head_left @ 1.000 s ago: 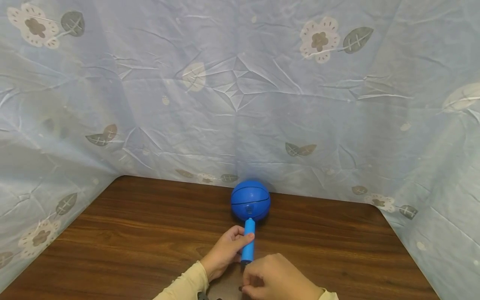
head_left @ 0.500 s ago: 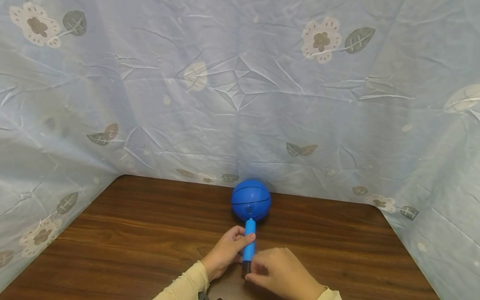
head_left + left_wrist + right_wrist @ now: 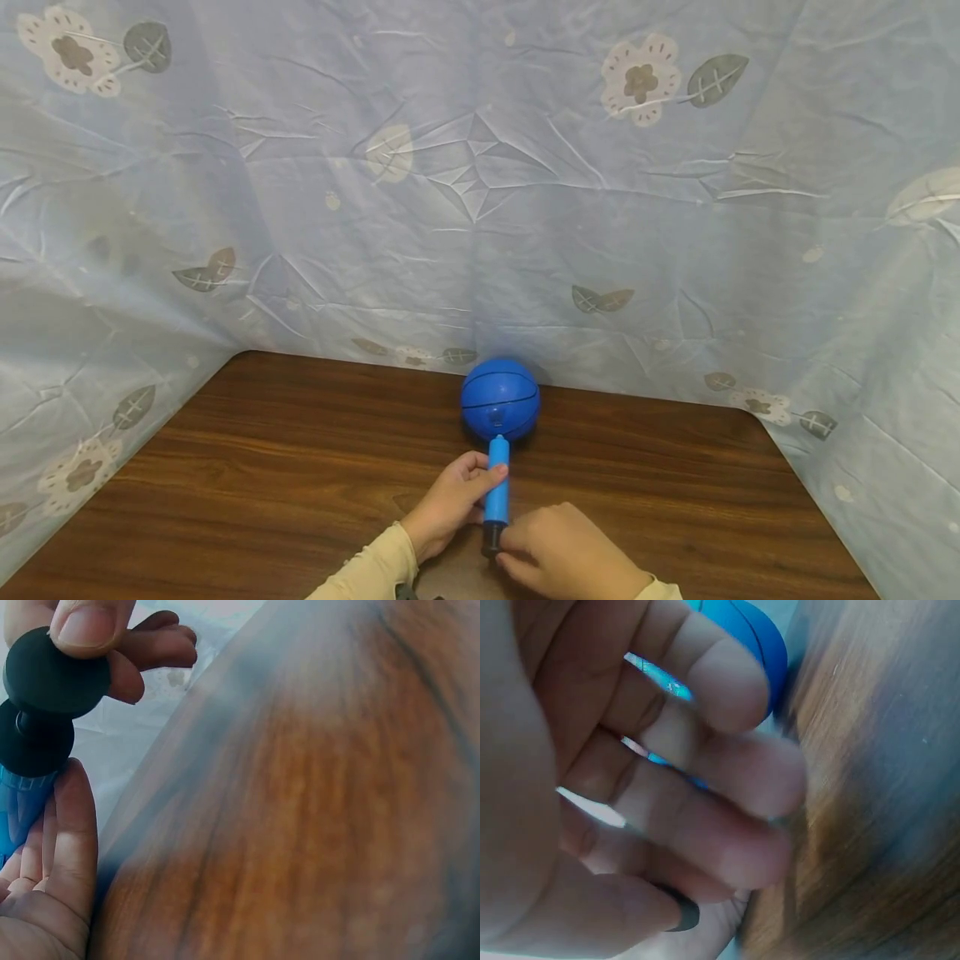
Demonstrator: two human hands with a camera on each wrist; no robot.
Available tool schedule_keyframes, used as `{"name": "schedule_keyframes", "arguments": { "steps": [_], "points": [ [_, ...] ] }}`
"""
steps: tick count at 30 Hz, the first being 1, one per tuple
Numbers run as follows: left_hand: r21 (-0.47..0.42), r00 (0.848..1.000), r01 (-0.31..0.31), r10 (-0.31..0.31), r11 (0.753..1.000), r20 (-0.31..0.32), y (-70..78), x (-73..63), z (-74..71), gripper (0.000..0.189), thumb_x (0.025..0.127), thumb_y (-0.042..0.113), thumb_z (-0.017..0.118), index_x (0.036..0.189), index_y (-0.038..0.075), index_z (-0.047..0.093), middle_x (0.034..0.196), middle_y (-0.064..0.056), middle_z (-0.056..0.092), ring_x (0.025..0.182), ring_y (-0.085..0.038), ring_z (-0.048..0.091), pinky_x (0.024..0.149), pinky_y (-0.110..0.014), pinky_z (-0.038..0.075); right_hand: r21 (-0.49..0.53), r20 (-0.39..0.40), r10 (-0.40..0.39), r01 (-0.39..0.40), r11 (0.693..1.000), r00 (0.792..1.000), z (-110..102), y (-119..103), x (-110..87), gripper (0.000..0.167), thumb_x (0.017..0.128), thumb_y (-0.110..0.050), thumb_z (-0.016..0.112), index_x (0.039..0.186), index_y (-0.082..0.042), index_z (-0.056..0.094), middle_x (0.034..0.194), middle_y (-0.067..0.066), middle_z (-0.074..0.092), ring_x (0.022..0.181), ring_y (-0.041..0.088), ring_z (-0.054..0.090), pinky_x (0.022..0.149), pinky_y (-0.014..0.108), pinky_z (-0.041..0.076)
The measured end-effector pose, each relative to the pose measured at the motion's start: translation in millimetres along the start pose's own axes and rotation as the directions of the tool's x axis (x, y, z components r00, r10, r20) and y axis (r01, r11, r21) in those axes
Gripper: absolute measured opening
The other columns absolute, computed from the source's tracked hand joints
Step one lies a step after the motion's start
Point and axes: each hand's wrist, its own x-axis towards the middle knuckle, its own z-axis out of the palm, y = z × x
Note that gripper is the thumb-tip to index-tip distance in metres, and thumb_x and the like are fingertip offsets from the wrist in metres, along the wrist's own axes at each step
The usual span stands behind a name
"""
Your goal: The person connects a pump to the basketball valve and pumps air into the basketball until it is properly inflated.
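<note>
A blue mini basketball (image 3: 500, 400) with black lines rests against the back cloth. From its near side a light-blue hand pump (image 3: 497, 492) points toward me, its tip right at the ball. My left hand (image 3: 450, 504) grips the pump barrel, thumb on top. With thumb and fingers my right hand (image 3: 566, 550) pinches the black pump handle (image 3: 56, 675). A short stretch of shaft shows between handle and end cap in the left wrist view. The right wrist view shows mostly curled fingers (image 3: 735, 840), hiding most of the handle.
The brown wood-grain table (image 3: 300, 450) runs back to a pale blue floral cloth (image 3: 337, 233), which hangs behind it and along both sides. A small dark object (image 3: 405, 592) shows by the left sleeve at the bottom edge.
The right hand has pushed the pump handle forward from its drawn-out position, up near the barrel's end. Left hand, barrel and ball stay nearly in place.
</note>
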Motion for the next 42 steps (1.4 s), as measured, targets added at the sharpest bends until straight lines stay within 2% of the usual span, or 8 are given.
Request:
{"name": "schedule_keyframes", "arguments": {
  "steps": [7, 12, 17, 21, 25, 33, 37, 42],
  "points": [
    [0.025, 1.0, -0.002, 0.002, 1.0, 0.018, 0.1, -1.6, 0.5, 0.033, 0.103, 0.032, 0.066, 0.114, 0.003, 0.056, 0.087, 0.0, 0.065, 0.078, -0.013, 0.063, 0.067, -0.029, 0.057, -0.039, 0.009, -0.091, 0.091, 0.995, 0.996, 1.1, -3.2, -0.1, 0.026, 0.094, -0.019, 0.076, 0.071, -0.023, 0.066, 0.065, -0.023, 0.052, 0.058, -0.016, 0.037, 0.055, 0.003, 0.037],
    [0.025, 1.0, -0.001, 0.001, 1.0, 0.019, 0.4, -1.1, 0.5, 0.034, 0.103, 0.033, 0.065, 0.114, 0.002, 0.056, 0.087, 0.0, 0.064, 0.078, -0.013, 0.062, 0.067, -0.029, 0.056, 0.051, 0.046, -0.159, 0.156, 0.986, 0.986, 1.8, -7.6, 1.6, 0.025, 0.094, -0.019, 0.075, 0.07, -0.025, 0.069, 0.065, -0.025, 0.055, 0.059, -0.021, 0.035, 0.054, 0.001, 0.036],
    [0.013, 1.0, -0.001, 0.001, 1.0, 0.011, -0.5, 0.2, 0.3, 0.034, 0.103, 0.033, 0.066, 0.113, 0.002, 0.057, 0.086, 0.001, 0.064, 0.077, -0.012, 0.061, 0.066, -0.028, 0.056, 0.069, 0.076, -0.196, 0.191, 0.979, 0.978, 2.7, -11.3, 3.0, 0.021, 0.093, -0.022, 0.075, 0.072, -0.024, 0.071, 0.064, -0.024, 0.053, 0.06, -0.021, 0.032, 0.054, 0.001, 0.034],
    [0.002, 1.0, 0.0, 0.0, 1.0, 0.005, -0.6, 0.4, 0.5, 0.034, 0.103, 0.033, 0.066, 0.114, 0.002, 0.056, 0.086, 0.001, 0.064, 0.077, -0.012, 0.061, 0.066, -0.028, 0.057, 0.077, 0.086, -0.17, 0.163, 0.984, 0.982, 2.5, -10.7, 2.3, 0.023, 0.096, -0.026, 0.073, 0.073, -0.025, 0.072, 0.064, -0.025, 0.053, 0.058, -0.021, 0.033, 0.052, 0.002, 0.034],
    [-0.001, 1.0, 0.009, -0.009, 1.0, -0.003, 0.2, 0.0, 0.3, 0.036, 0.102, 0.034, 0.067, 0.116, 0.003, 0.056, 0.087, 0.0, 0.064, 0.077, -0.012, 0.062, 0.067, -0.028, 0.057, 0.068, 0.049, -0.146, 0.142, 0.987, 0.988, 2.0, -6.3, 1.1, 0.024, 0.096, -0.025, 0.073, 0.072, -0.026, 0.072, 0.064, -0.026, 0.054, 0.057, -0.02, 0.034, 0.052, 0.002, 0.035],
    [0.009, 1.0, 0.002, -0.002, 1.0, -0.006, -0.1, -1.2, 0.6, 0.034, 0.103, 0.033, 0.066, 0.115, 0.004, 0.053, 0.089, 0.0, 0.063, 0.077, -0.014, 0.063, 0.066, -0.029, 0.057, 0.059, -0.013, -0.016, 0.017, 0.998, 1.0, -1.0, 3.9, -1.2, 0.018, 0.097, -0.027, 0.074, 0.079, -0.024, 0.072, 0.07, -0.025, 0.056, 0.062, -0.014, 0.045, 0.058, 0.006, 0.041],
    [0.0, 1.0, 0.002, -0.002, 1.0, -0.011, -0.7, -0.6, 0.9, 0.032, 0.102, 0.032, 0.067, 0.113, 0.004, 0.053, 0.089, -0.001, 0.064, 0.077, -0.013, 0.063, 0.065, -0.028, 0.057, 0.04, -0.05, -0.016, 0.018, 0.999, 0.999, -0.2, 4.0, -0.3, 0.016, 0.097, -0.026, 0.074, 0.081, -0.025, 0.073, 0.074, -0.025, 0.057, 0.064, -0.014, 0.047, 0.06, 0.006, 0.042],
    [-0.004, 1.0, -0.008, 0.008, 1.0, -0.003, -0.5, -0.8, 0.8, 0.033, 0.102, 0.031, 0.067, 0.112, 0.003, 0.053, 0.089, -0.001, 0.064, 0.077, -0.013, 0.062, 0.065, -0.027, 0.056, 0.028, -0.056, -0.078, 0.079, 0.996, 0.995, -0.5, 1.8, 0.1, 0.016, 0.097, -0.022, 0.074, 0.081, -0.022, 0.073, 0.073, -0.023, 0.058, 0.066, -0.014, 0.047, 0.062, 0.004, 0.041]
  ]
}}
